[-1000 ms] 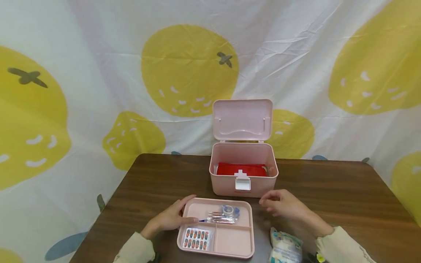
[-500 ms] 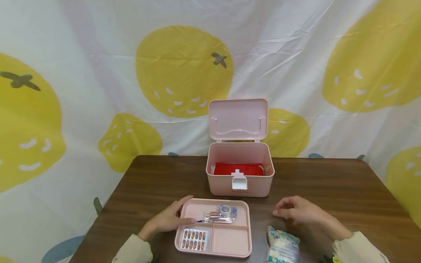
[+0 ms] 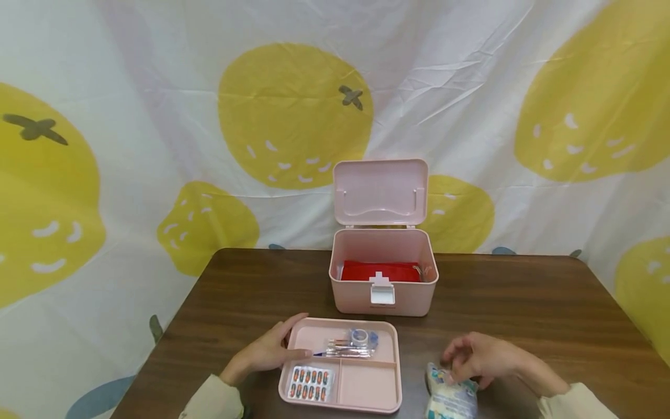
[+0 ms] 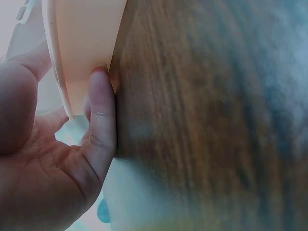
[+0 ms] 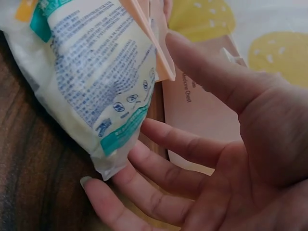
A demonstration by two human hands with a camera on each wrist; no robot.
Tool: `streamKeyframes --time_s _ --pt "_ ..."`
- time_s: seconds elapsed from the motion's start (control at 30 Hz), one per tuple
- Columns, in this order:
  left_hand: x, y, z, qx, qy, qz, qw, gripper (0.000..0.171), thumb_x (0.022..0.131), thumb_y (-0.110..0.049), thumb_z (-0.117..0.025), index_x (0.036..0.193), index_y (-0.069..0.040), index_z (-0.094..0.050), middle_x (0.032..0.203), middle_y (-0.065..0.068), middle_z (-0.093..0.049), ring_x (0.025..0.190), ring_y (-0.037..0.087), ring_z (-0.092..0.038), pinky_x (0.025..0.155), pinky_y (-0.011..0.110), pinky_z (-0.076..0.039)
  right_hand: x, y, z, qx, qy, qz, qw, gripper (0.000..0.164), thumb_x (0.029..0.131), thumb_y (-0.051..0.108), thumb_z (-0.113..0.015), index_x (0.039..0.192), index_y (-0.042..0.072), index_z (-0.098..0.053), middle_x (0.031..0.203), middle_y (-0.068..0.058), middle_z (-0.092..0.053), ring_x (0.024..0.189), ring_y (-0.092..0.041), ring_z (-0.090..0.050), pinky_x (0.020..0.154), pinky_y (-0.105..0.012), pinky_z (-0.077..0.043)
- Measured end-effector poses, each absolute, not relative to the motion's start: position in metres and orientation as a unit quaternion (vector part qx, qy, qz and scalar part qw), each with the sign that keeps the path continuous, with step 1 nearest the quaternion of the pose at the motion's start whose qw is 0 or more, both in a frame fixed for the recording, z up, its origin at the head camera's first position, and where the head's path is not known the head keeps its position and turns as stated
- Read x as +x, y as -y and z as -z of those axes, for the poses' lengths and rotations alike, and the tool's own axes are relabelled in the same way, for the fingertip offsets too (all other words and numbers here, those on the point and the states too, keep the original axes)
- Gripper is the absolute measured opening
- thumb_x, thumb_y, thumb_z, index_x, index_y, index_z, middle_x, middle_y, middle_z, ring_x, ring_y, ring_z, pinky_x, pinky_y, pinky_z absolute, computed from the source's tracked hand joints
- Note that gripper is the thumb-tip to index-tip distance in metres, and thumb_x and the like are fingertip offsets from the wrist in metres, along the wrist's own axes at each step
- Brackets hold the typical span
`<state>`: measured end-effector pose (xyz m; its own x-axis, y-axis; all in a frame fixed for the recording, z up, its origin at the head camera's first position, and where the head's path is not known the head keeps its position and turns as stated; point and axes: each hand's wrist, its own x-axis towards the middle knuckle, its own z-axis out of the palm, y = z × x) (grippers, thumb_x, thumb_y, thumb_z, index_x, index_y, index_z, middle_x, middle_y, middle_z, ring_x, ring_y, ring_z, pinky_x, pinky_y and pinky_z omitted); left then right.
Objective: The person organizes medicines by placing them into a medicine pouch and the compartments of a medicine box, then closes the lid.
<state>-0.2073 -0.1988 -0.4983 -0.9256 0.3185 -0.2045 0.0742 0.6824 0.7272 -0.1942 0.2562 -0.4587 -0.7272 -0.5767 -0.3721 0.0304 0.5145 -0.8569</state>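
A pink divided tray [image 3: 369, 385] lies on the table; my left hand [image 3: 267, 349] grips its left edge. In the left wrist view, the little finger lies along the tray's outer wall [image 4: 84, 43]. A blister pack of capsules [image 3: 311, 384] sits in the front-left compartment. Thin clear-wrapped sticks [image 3: 346, 350] and a white tape roll [image 3: 359, 336] are in the long rear one. Right of the tray rests a soft plastic packet [image 3: 451, 400] with teal print. My right hand [image 3: 484, 358] is over its far end, thumb apart from spread fingers [image 5: 154, 197] at the packet's edge.
Behind the tray stands a pink medicine chest [image 3: 384, 299], lid [image 3: 380, 192] raised, with a red pouch [image 3: 377, 272] inside and a white latch [image 3: 382, 294] in front. A fruit-print cloth [image 3: 293, 221] hangs past the brown table's [image 3: 262, 279] far edge.
My right hand has moved away from the chest, rightward and then down toward me, to the packet. My left hand stays at the tray's left edge.
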Motion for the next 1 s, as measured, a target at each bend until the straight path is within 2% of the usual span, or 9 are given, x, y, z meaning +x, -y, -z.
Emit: streamKeyframes --time_s 0.17,0.37,0.6,0.8,1.0 --pt "-0.207 0.198 0.497 0.106 -0.901 -0.388 0.162 0.086 0.082 -0.046 -0.078 0.153 -0.024 -0.035 0.120 0.011 -0.050 0.105 0.026 -0.051 0.097 0.057 -0.043 -0.192 -0.256 0.462 -0.175 -0.801 0.466 0.333 0.034 0.080 0.013 -0.081 0.107 0.002 -0.065 0.086 -0.003 -0.060 0.077 -0.017 -0.056 0.055 -0.032 -0.051" --pt "-0.205 0.198 0.496 0.110 -0.901 -0.389 0.161 0.086 0.082 -0.045 -0.078 0.153 -0.024 -0.035 0.121 0.011 -0.050 0.105 0.025 -0.050 0.097 0.056 -0.043 -0.192 -0.257 0.470 -0.185 -0.798 0.471 0.327 0.033 0.078 0.011 -0.082 0.106 0.005 -0.066 0.085 -0.004 -0.058 0.073 -0.017 -0.053 0.051 -0.025 -0.044" --pt "-0.205 0.197 0.497 0.115 -0.898 -0.394 0.161 0.085 0.083 -0.044 -0.078 0.153 -0.023 -0.035 0.122 0.012 -0.050 0.106 0.026 -0.050 0.098 0.057 -0.042 -0.189 -0.259 0.480 -0.203 -0.795 0.483 0.305 0.029 0.078 0.009 -0.081 0.102 0.002 -0.066 0.082 -0.003 -0.055 0.069 -0.012 -0.049 0.050 -0.019 -0.038" --pt "-0.205 0.197 0.496 0.115 -0.897 -0.395 0.162 0.085 0.083 -0.044 -0.078 0.153 -0.023 -0.035 0.122 0.012 -0.050 0.107 0.026 -0.050 0.099 0.058 -0.042 -0.184 -0.260 0.484 -0.218 -0.801 0.480 0.283 0.019 0.081 0.007 -0.078 0.095 -0.002 -0.069 0.080 -0.003 -0.057 0.072 -0.011 -0.051 0.056 -0.020 -0.042" --pt "-0.204 0.197 0.495 0.114 -0.898 -0.392 0.161 0.084 0.083 -0.042 -0.078 0.153 -0.023 -0.035 0.122 0.013 -0.050 0.107 0.027 -0.050 0.098 0.059 -0.041 -0.182 -0.260 0.483 -0.199 -0.794 0.495 0.290 0.019 0.082 0.008 -0.076 0.095 -0.001 -0.067 0.084 -0.004 -0.058 0.076 -0.015 -0.053 0.059 -0.024 -0.044"
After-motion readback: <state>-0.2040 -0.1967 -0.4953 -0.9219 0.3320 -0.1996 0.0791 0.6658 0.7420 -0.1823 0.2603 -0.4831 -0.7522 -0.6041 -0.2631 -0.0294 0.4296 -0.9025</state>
